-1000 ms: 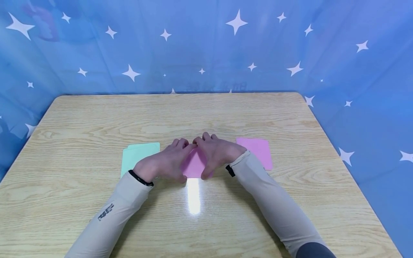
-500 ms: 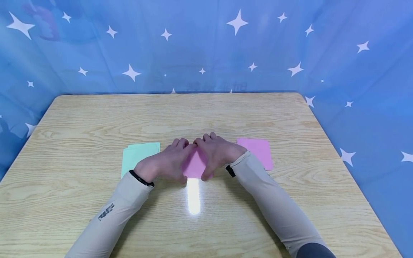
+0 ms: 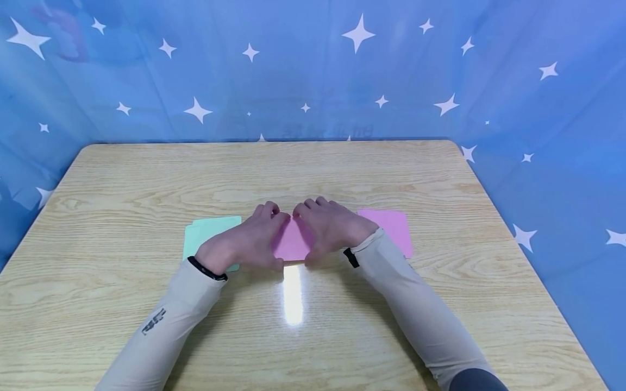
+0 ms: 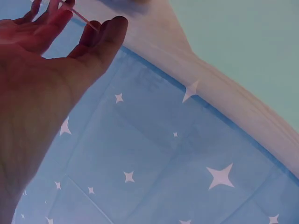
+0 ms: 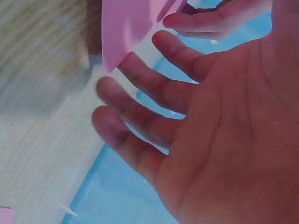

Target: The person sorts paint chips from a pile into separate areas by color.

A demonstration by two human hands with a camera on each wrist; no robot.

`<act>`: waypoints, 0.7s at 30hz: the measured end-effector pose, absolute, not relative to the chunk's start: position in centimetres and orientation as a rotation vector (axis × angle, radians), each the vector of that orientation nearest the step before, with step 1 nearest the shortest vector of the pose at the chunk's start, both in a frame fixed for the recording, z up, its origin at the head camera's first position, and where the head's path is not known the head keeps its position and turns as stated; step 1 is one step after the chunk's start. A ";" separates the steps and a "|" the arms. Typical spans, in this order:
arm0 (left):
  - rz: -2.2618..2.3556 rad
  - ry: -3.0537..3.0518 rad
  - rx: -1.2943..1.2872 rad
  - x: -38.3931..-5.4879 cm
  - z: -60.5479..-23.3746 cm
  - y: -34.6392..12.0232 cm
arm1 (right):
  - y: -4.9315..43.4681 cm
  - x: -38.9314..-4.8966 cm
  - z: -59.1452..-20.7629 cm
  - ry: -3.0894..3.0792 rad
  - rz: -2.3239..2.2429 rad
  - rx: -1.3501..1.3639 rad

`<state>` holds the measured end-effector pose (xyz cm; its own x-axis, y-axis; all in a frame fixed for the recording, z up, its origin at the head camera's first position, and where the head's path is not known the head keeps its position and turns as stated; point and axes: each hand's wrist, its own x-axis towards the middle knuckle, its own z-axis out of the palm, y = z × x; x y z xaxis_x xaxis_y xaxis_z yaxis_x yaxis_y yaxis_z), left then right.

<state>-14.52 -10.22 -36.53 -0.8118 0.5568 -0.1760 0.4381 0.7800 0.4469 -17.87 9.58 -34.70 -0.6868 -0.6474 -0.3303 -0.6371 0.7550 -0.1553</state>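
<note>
A pink sheet of paper is held between my two hands at the middle of the table. On its left side my left hand grips it, thumb near the front corner and fingers at the back edge. My right hand holds the opposite side in the same way. The left wrist view shows the sheet's thin edge near the thumb and fingertips. In the right wrist view a pointed corner of the pink sheet meets the fingertips. Parts of both sides are hidden behind the hands.
Several overlapping mint-green sheets lie left of my left hand, partly covered by it. Another pink sheet lies behind my right wrist. A wooden table carries everything, with a blue starry curtain beyond its far edge.
The front edge of the held pink sheet has shifted away from me, and the sheet appears slightly raised. Both hands have moved a little farther back, the left also slightly leftward.
</note>
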 end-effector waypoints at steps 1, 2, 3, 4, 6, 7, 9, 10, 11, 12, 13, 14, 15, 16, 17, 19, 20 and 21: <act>0.573 2.676 0.765 -14.6 -36.4 -10.3 | 9.6 -17.9 -34.6 2.593 -0.047 -0.997; 0.582 2.682 0.771 -14.6 -36.3 -10.4 | 9.7 -17.9 -34.5 2.599 -0.055 -1.009; 0.584 2.687 0.770 -14.6 -36.2 -10.5 | 9.7 -17.9 -34.4 2.603 -0.070 -1.023; 0.589 2.691 0.770 -14.6 -36.1 -10.5 | 9.7 -18.0 -34.3 2.606 -0.087 -1.039; 0.599 2.705 0.779 -14.7 -35.9 -10.6 | 9.9 -18.0 -34.2 2.607 -0.136 -1.056; 0.611 2.712 0.788 -14.8 -35.9 -10.6 | 9.9 -18.0 -34.1 2.610 -0.160 -1.066; 0.612 2.737 0.799 -14.8 -35.6 -10.8 | 10.0 -18.0 -34.0 2.621 -0.204 -1.086; 0.608 2.752 0.808 -14.9 -35.5 -10.9 | 10.1 -18.1 -33.8 2.629 -0.223 -1.095; 0.599 2.771 0.822 -14.9 -35.3 -11.0 | 10.1 -18.1 -33.7 2.642 -0.236 -1.107; 0.594 2.789 0.837 -14.9 -35.1 -11.1 | 10.2 -18.1 -33.5 2.655 -0.245 -1.122; 0.588 2.806 0.855 -14.9 -34.9 -11.2 | 10.3 -18.1 -33.3 2.666 -0.254 -1.138; 0.580 2.823 0.868 -14.9 -34.7 -11.3 | 10.3 -18.1 -33.1 2.676 -0.262 -1.156; 0.578 2.840 0.887 -14.9 -34.4 -11.4 | 10.4 -18.1 -32.8 2.686 -0.274 -1.172; 0.576 2.854 0.905 -14.8 -34.2 -11.5 | 10.5 -18.1 -32.6 2.696 -0.283 -1.189; 0.576 2.868 0.923 -14.8 -33.9 -11.6 | 10.6 -18.0 -32.4 2.704 -0.291 -1.204; 0.572 2.894 0.953 -14.6 -33.5 -11.7 | 10.7 -18.0 -32.0 2.720 -0.299 -1.227; 0.567 2.907 0.965 -14.5 -33.3 -11.7 | 10.7 -17.9 -31.8 2.730 -0.299 -1.235; 0.564 2.920 0.976 -14.4 -33.1 -11.7 | 10.7 -17.9 -31.6 2.739 -0.297 -1.243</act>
